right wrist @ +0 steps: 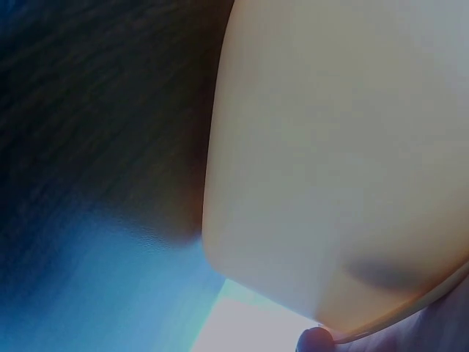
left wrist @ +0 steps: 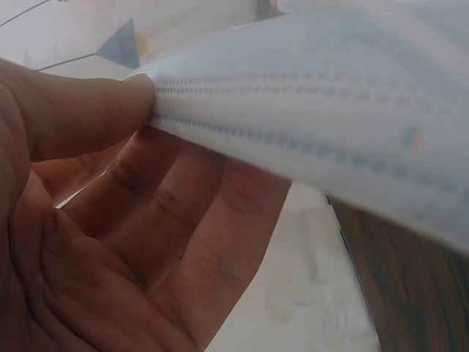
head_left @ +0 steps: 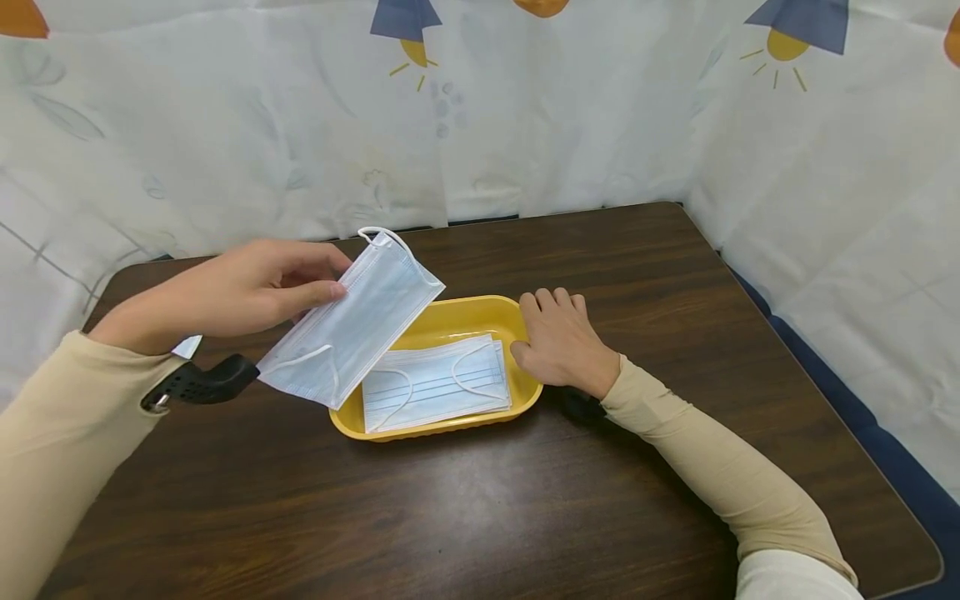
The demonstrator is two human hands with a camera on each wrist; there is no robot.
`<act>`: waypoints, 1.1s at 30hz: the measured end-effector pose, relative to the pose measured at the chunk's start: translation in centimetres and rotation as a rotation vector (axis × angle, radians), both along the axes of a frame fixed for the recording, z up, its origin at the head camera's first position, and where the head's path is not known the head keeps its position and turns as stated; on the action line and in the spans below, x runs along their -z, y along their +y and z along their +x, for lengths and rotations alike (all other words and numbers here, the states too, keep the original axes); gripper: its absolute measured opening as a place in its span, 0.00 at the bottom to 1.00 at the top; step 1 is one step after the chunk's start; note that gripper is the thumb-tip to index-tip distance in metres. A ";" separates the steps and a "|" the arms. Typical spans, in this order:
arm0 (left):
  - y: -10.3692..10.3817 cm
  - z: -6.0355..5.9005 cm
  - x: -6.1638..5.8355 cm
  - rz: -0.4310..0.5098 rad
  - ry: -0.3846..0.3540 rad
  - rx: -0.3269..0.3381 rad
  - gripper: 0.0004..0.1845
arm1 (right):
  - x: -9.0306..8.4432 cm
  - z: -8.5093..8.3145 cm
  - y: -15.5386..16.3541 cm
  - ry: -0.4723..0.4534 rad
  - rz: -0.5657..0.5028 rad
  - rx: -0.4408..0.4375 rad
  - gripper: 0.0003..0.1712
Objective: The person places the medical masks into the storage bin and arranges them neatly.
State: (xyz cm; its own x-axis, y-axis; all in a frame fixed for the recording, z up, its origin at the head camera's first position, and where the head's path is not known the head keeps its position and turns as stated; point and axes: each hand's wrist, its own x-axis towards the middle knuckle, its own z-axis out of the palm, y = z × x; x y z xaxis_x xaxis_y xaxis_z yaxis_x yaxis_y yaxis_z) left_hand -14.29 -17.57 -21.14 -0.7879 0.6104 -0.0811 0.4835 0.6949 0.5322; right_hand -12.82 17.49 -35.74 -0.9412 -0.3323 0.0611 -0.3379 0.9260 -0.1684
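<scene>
Our left hand [head_left: 232,292] pinches 1 face mask [head_left: 352,321] by its edge, tilted above the yellow tray [head_left: 442,321]; it hides the tray's left rim; our right hand [head_left: 558,342] rests with relaxed fingers on the right rim, fingertips out of sight; masks [head_left: 435,383] lie stacked inside; the right wrist view shows only blurred tray wall [right wrist: 330,169] and table [head_left: 487,500].

head: above, facing forward-down over whole worktop [head_left: 480,500] | left wrist: pressed close to held mask [left wrist: 330,125] | right wrist: close against tray [right wrist: 337,161] wall; both shared with head
</scene>
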 end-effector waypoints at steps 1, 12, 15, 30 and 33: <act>0.2 0.1 -0.1 -0.005 -0.002 0.001 0.09 | 0.0 0.0 0.0 -0.001 -0.001 0.000 0.20; 2.3 0.2 0.3 -0.023 -0.072 -0.016 0.09 | -0.1 0.1 -0.1 0.003 0.001 0.003 0.20; 2.8 0.1 0.5 -0.021 -0.082 -0.007 0.09 | 0.0 0.1 -0.1 0.009 0.001 0.006 0.19; 4.8 -0.4 3.0 0.017 -0.207 0.109 0.13 | -0.2 0.4 -0.4 0.004 -0.001 0.013 0.22; 5.0 -0.5 3.7 -0.008 -0.191 0.138 0.13 | -0.2 0.5 -0.4 0.002 0.003 0.013 0.23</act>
